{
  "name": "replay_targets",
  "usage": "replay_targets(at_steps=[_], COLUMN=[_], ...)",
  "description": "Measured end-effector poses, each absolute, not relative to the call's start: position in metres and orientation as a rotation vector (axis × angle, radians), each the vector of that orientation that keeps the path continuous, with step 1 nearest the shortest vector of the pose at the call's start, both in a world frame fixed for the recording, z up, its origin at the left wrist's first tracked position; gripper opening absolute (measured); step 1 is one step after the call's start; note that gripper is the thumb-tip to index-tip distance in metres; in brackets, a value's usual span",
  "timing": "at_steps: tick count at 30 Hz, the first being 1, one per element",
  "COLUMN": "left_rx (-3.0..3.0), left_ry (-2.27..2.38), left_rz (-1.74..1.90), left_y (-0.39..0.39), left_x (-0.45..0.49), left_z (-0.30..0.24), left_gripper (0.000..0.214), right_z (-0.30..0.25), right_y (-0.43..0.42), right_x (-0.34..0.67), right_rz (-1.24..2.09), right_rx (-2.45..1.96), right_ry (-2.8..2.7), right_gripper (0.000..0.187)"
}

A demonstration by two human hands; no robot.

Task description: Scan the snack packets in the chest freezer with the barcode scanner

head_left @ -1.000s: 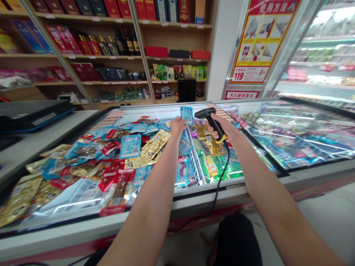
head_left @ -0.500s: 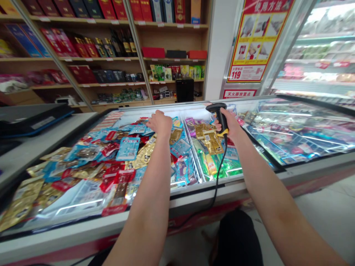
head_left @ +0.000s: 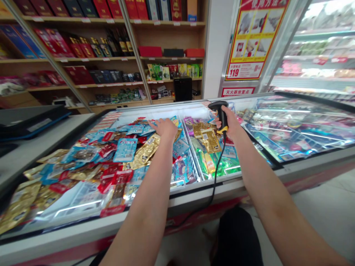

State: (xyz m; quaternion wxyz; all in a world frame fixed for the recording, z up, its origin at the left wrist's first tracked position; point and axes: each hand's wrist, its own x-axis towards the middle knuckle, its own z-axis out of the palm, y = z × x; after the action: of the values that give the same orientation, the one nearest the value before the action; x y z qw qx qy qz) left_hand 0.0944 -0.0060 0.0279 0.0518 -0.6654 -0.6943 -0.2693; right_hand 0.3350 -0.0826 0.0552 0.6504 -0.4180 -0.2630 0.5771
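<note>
My right hand is wrapped round the handle of a black and yellow barcode scanner, its head tilted up and to the left. A black cable hangs from the grip over the freezer's front edge. Over the left compartment, my left hand has its fingers spread above the snack packets, nothing visible in its grasp; whether the fingertips touch a packet I cannot tell. Just left of that wrist lies a gold packet, and beside it a blue packet. Red, blue and gold packets are heaped around these.
A white wire divider separates the left heap from a basket holding gold packets and green ones. Glass covers the freezer's right part. Shelves of boxes and bottles stand behind, with a counter at the left.
My left hand has moved slightly right and down, and its fingers have gone from curled to spread. The scanner stays in my right hand at nearly the same place.
</note>
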Motion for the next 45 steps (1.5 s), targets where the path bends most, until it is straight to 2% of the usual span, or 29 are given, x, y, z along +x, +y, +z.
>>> replay_targets(at_steps=[6,9,13,16,20,25,29,31,38,45], left_rx=[-2.489,-2.739,-2.83,-2.818,-2.886,-2.932,-2.955,-2.93,-2.573,-2.469], left_ry=[-1.906,-1.843,-1.773,-1.8,-1.892,-1.945,-1.954,-2.001,-2.09,-2.127], left_rz=[-0.693,-0.464,-0.158,-0.085,-0.095,-0.537,-0.809,-1.004,-1.782,-1.915], left_y=[-0.036,-0.047,-0.06,-0.068,-0.071,-0.056,-0.029,-0.014,0.013,0.024], left_x=[0.144,0.164,0.176,0.18,0.183,0.18,0.165,0.154,0.119,0.108], left_z=[0.038,0.034,0.028,0.027,0.026,0.023,0.019,0.018,0.02,0.017], left_gripper=[0.049,0.067,0.102,0.111,0.1,0.079,0.033,0.019,0.028,0.033], right_z=[0.059,0.057,0.052,0.049,0.049,0.051,0.053,0.054,0.054,0.051], right_y=[-0.085,-0.085,-0.082,-0.079,-0.078,-0.079,-0.081,-0.082,-0.088,-0.09], right_x=[0.343,0.35,0.357,0.358,0.357,0.352,0.348,0.346,0.335,0.319], right_rz=[1.268,1.211,1.125,1.087,1.106,1.122,1.147,1.167,1.307,1.455], right_rx=[-0.949,-0.964,-0.978,-0.984,-1.005,-1.013,-1.045,-1.056,-1.039,-1.078], right_ry=[-0.6,-0.579,-0.529,-0.511,-0.515,-0.545,-0.595,-0.637,-0.859,-1.099], right_gripper=[0.038,0.035,0.03,0.029,0.03,0.028,0.028,0.028,0.027,0.033])
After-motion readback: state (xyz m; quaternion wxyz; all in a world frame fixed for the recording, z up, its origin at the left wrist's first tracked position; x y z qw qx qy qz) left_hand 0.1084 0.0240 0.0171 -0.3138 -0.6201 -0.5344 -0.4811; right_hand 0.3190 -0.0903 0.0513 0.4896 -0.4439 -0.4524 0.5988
